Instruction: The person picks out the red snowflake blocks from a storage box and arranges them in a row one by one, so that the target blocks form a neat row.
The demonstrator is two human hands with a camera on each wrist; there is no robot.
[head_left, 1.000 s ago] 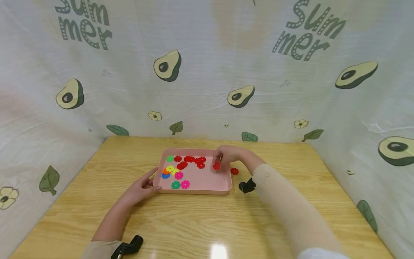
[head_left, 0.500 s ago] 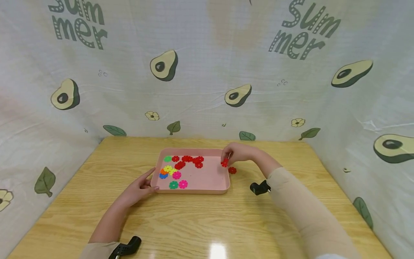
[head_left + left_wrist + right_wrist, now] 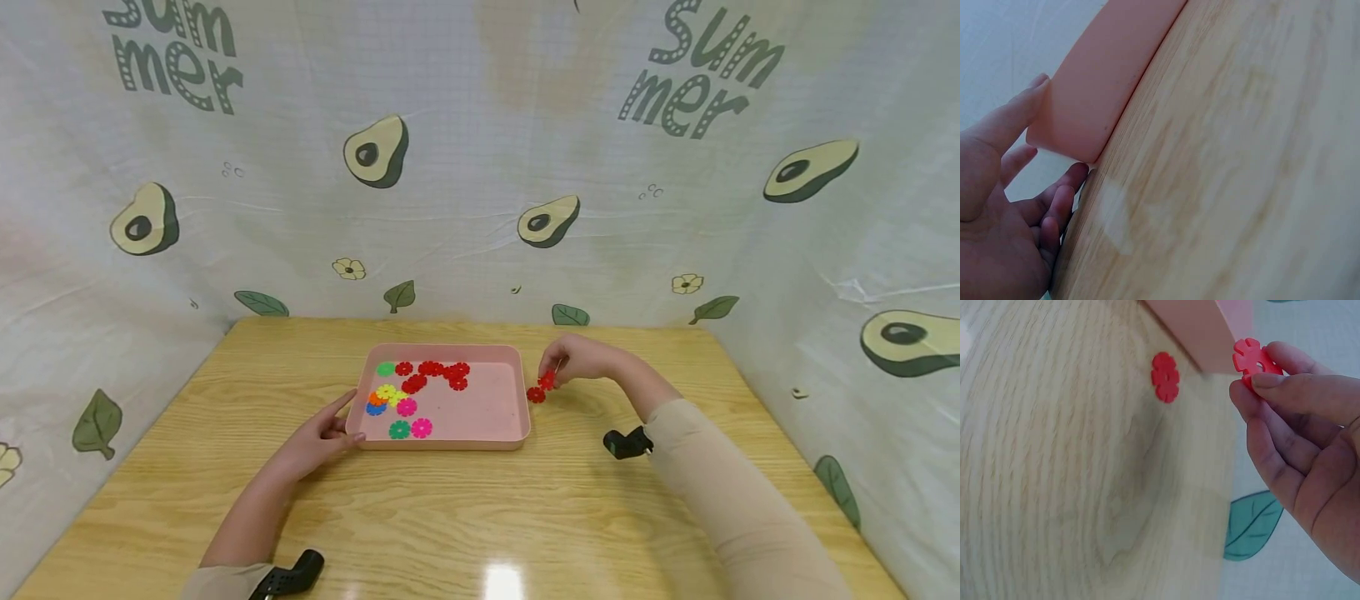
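Note:
A shallow pink tray (image 3: 480,421) lies on the table with several flower-shaped plastic discs inside. My left hand (image 3: 322,437) holds its near left corner, thumb on the front wall and fingers along the left side; the left wrist view shows the thumb against the tray wall (image 3: 1104,81). To the right of the tray, my right hand (image 3: 588,358) pinches a red flower disc (image 3: 1249,356) between thumb and fingertips, above the table. Another red flower disc (image 3: 1165,378) lies flat on the wood beside the tray, just below the held one.
Red discs (image 3: 414,383) line the tray's back left, with yellow discs (image 3: 386,392), an orange, a blue, pink and green ones near its left side. A patterned cloth (image 3: 465,167) hangs behind and beside the wooden table (image 3: 450,517).
My right hand has carried the red disc rightward, from over the tray's right part across its right wall to above the table. The left hand stays at the tray corner.

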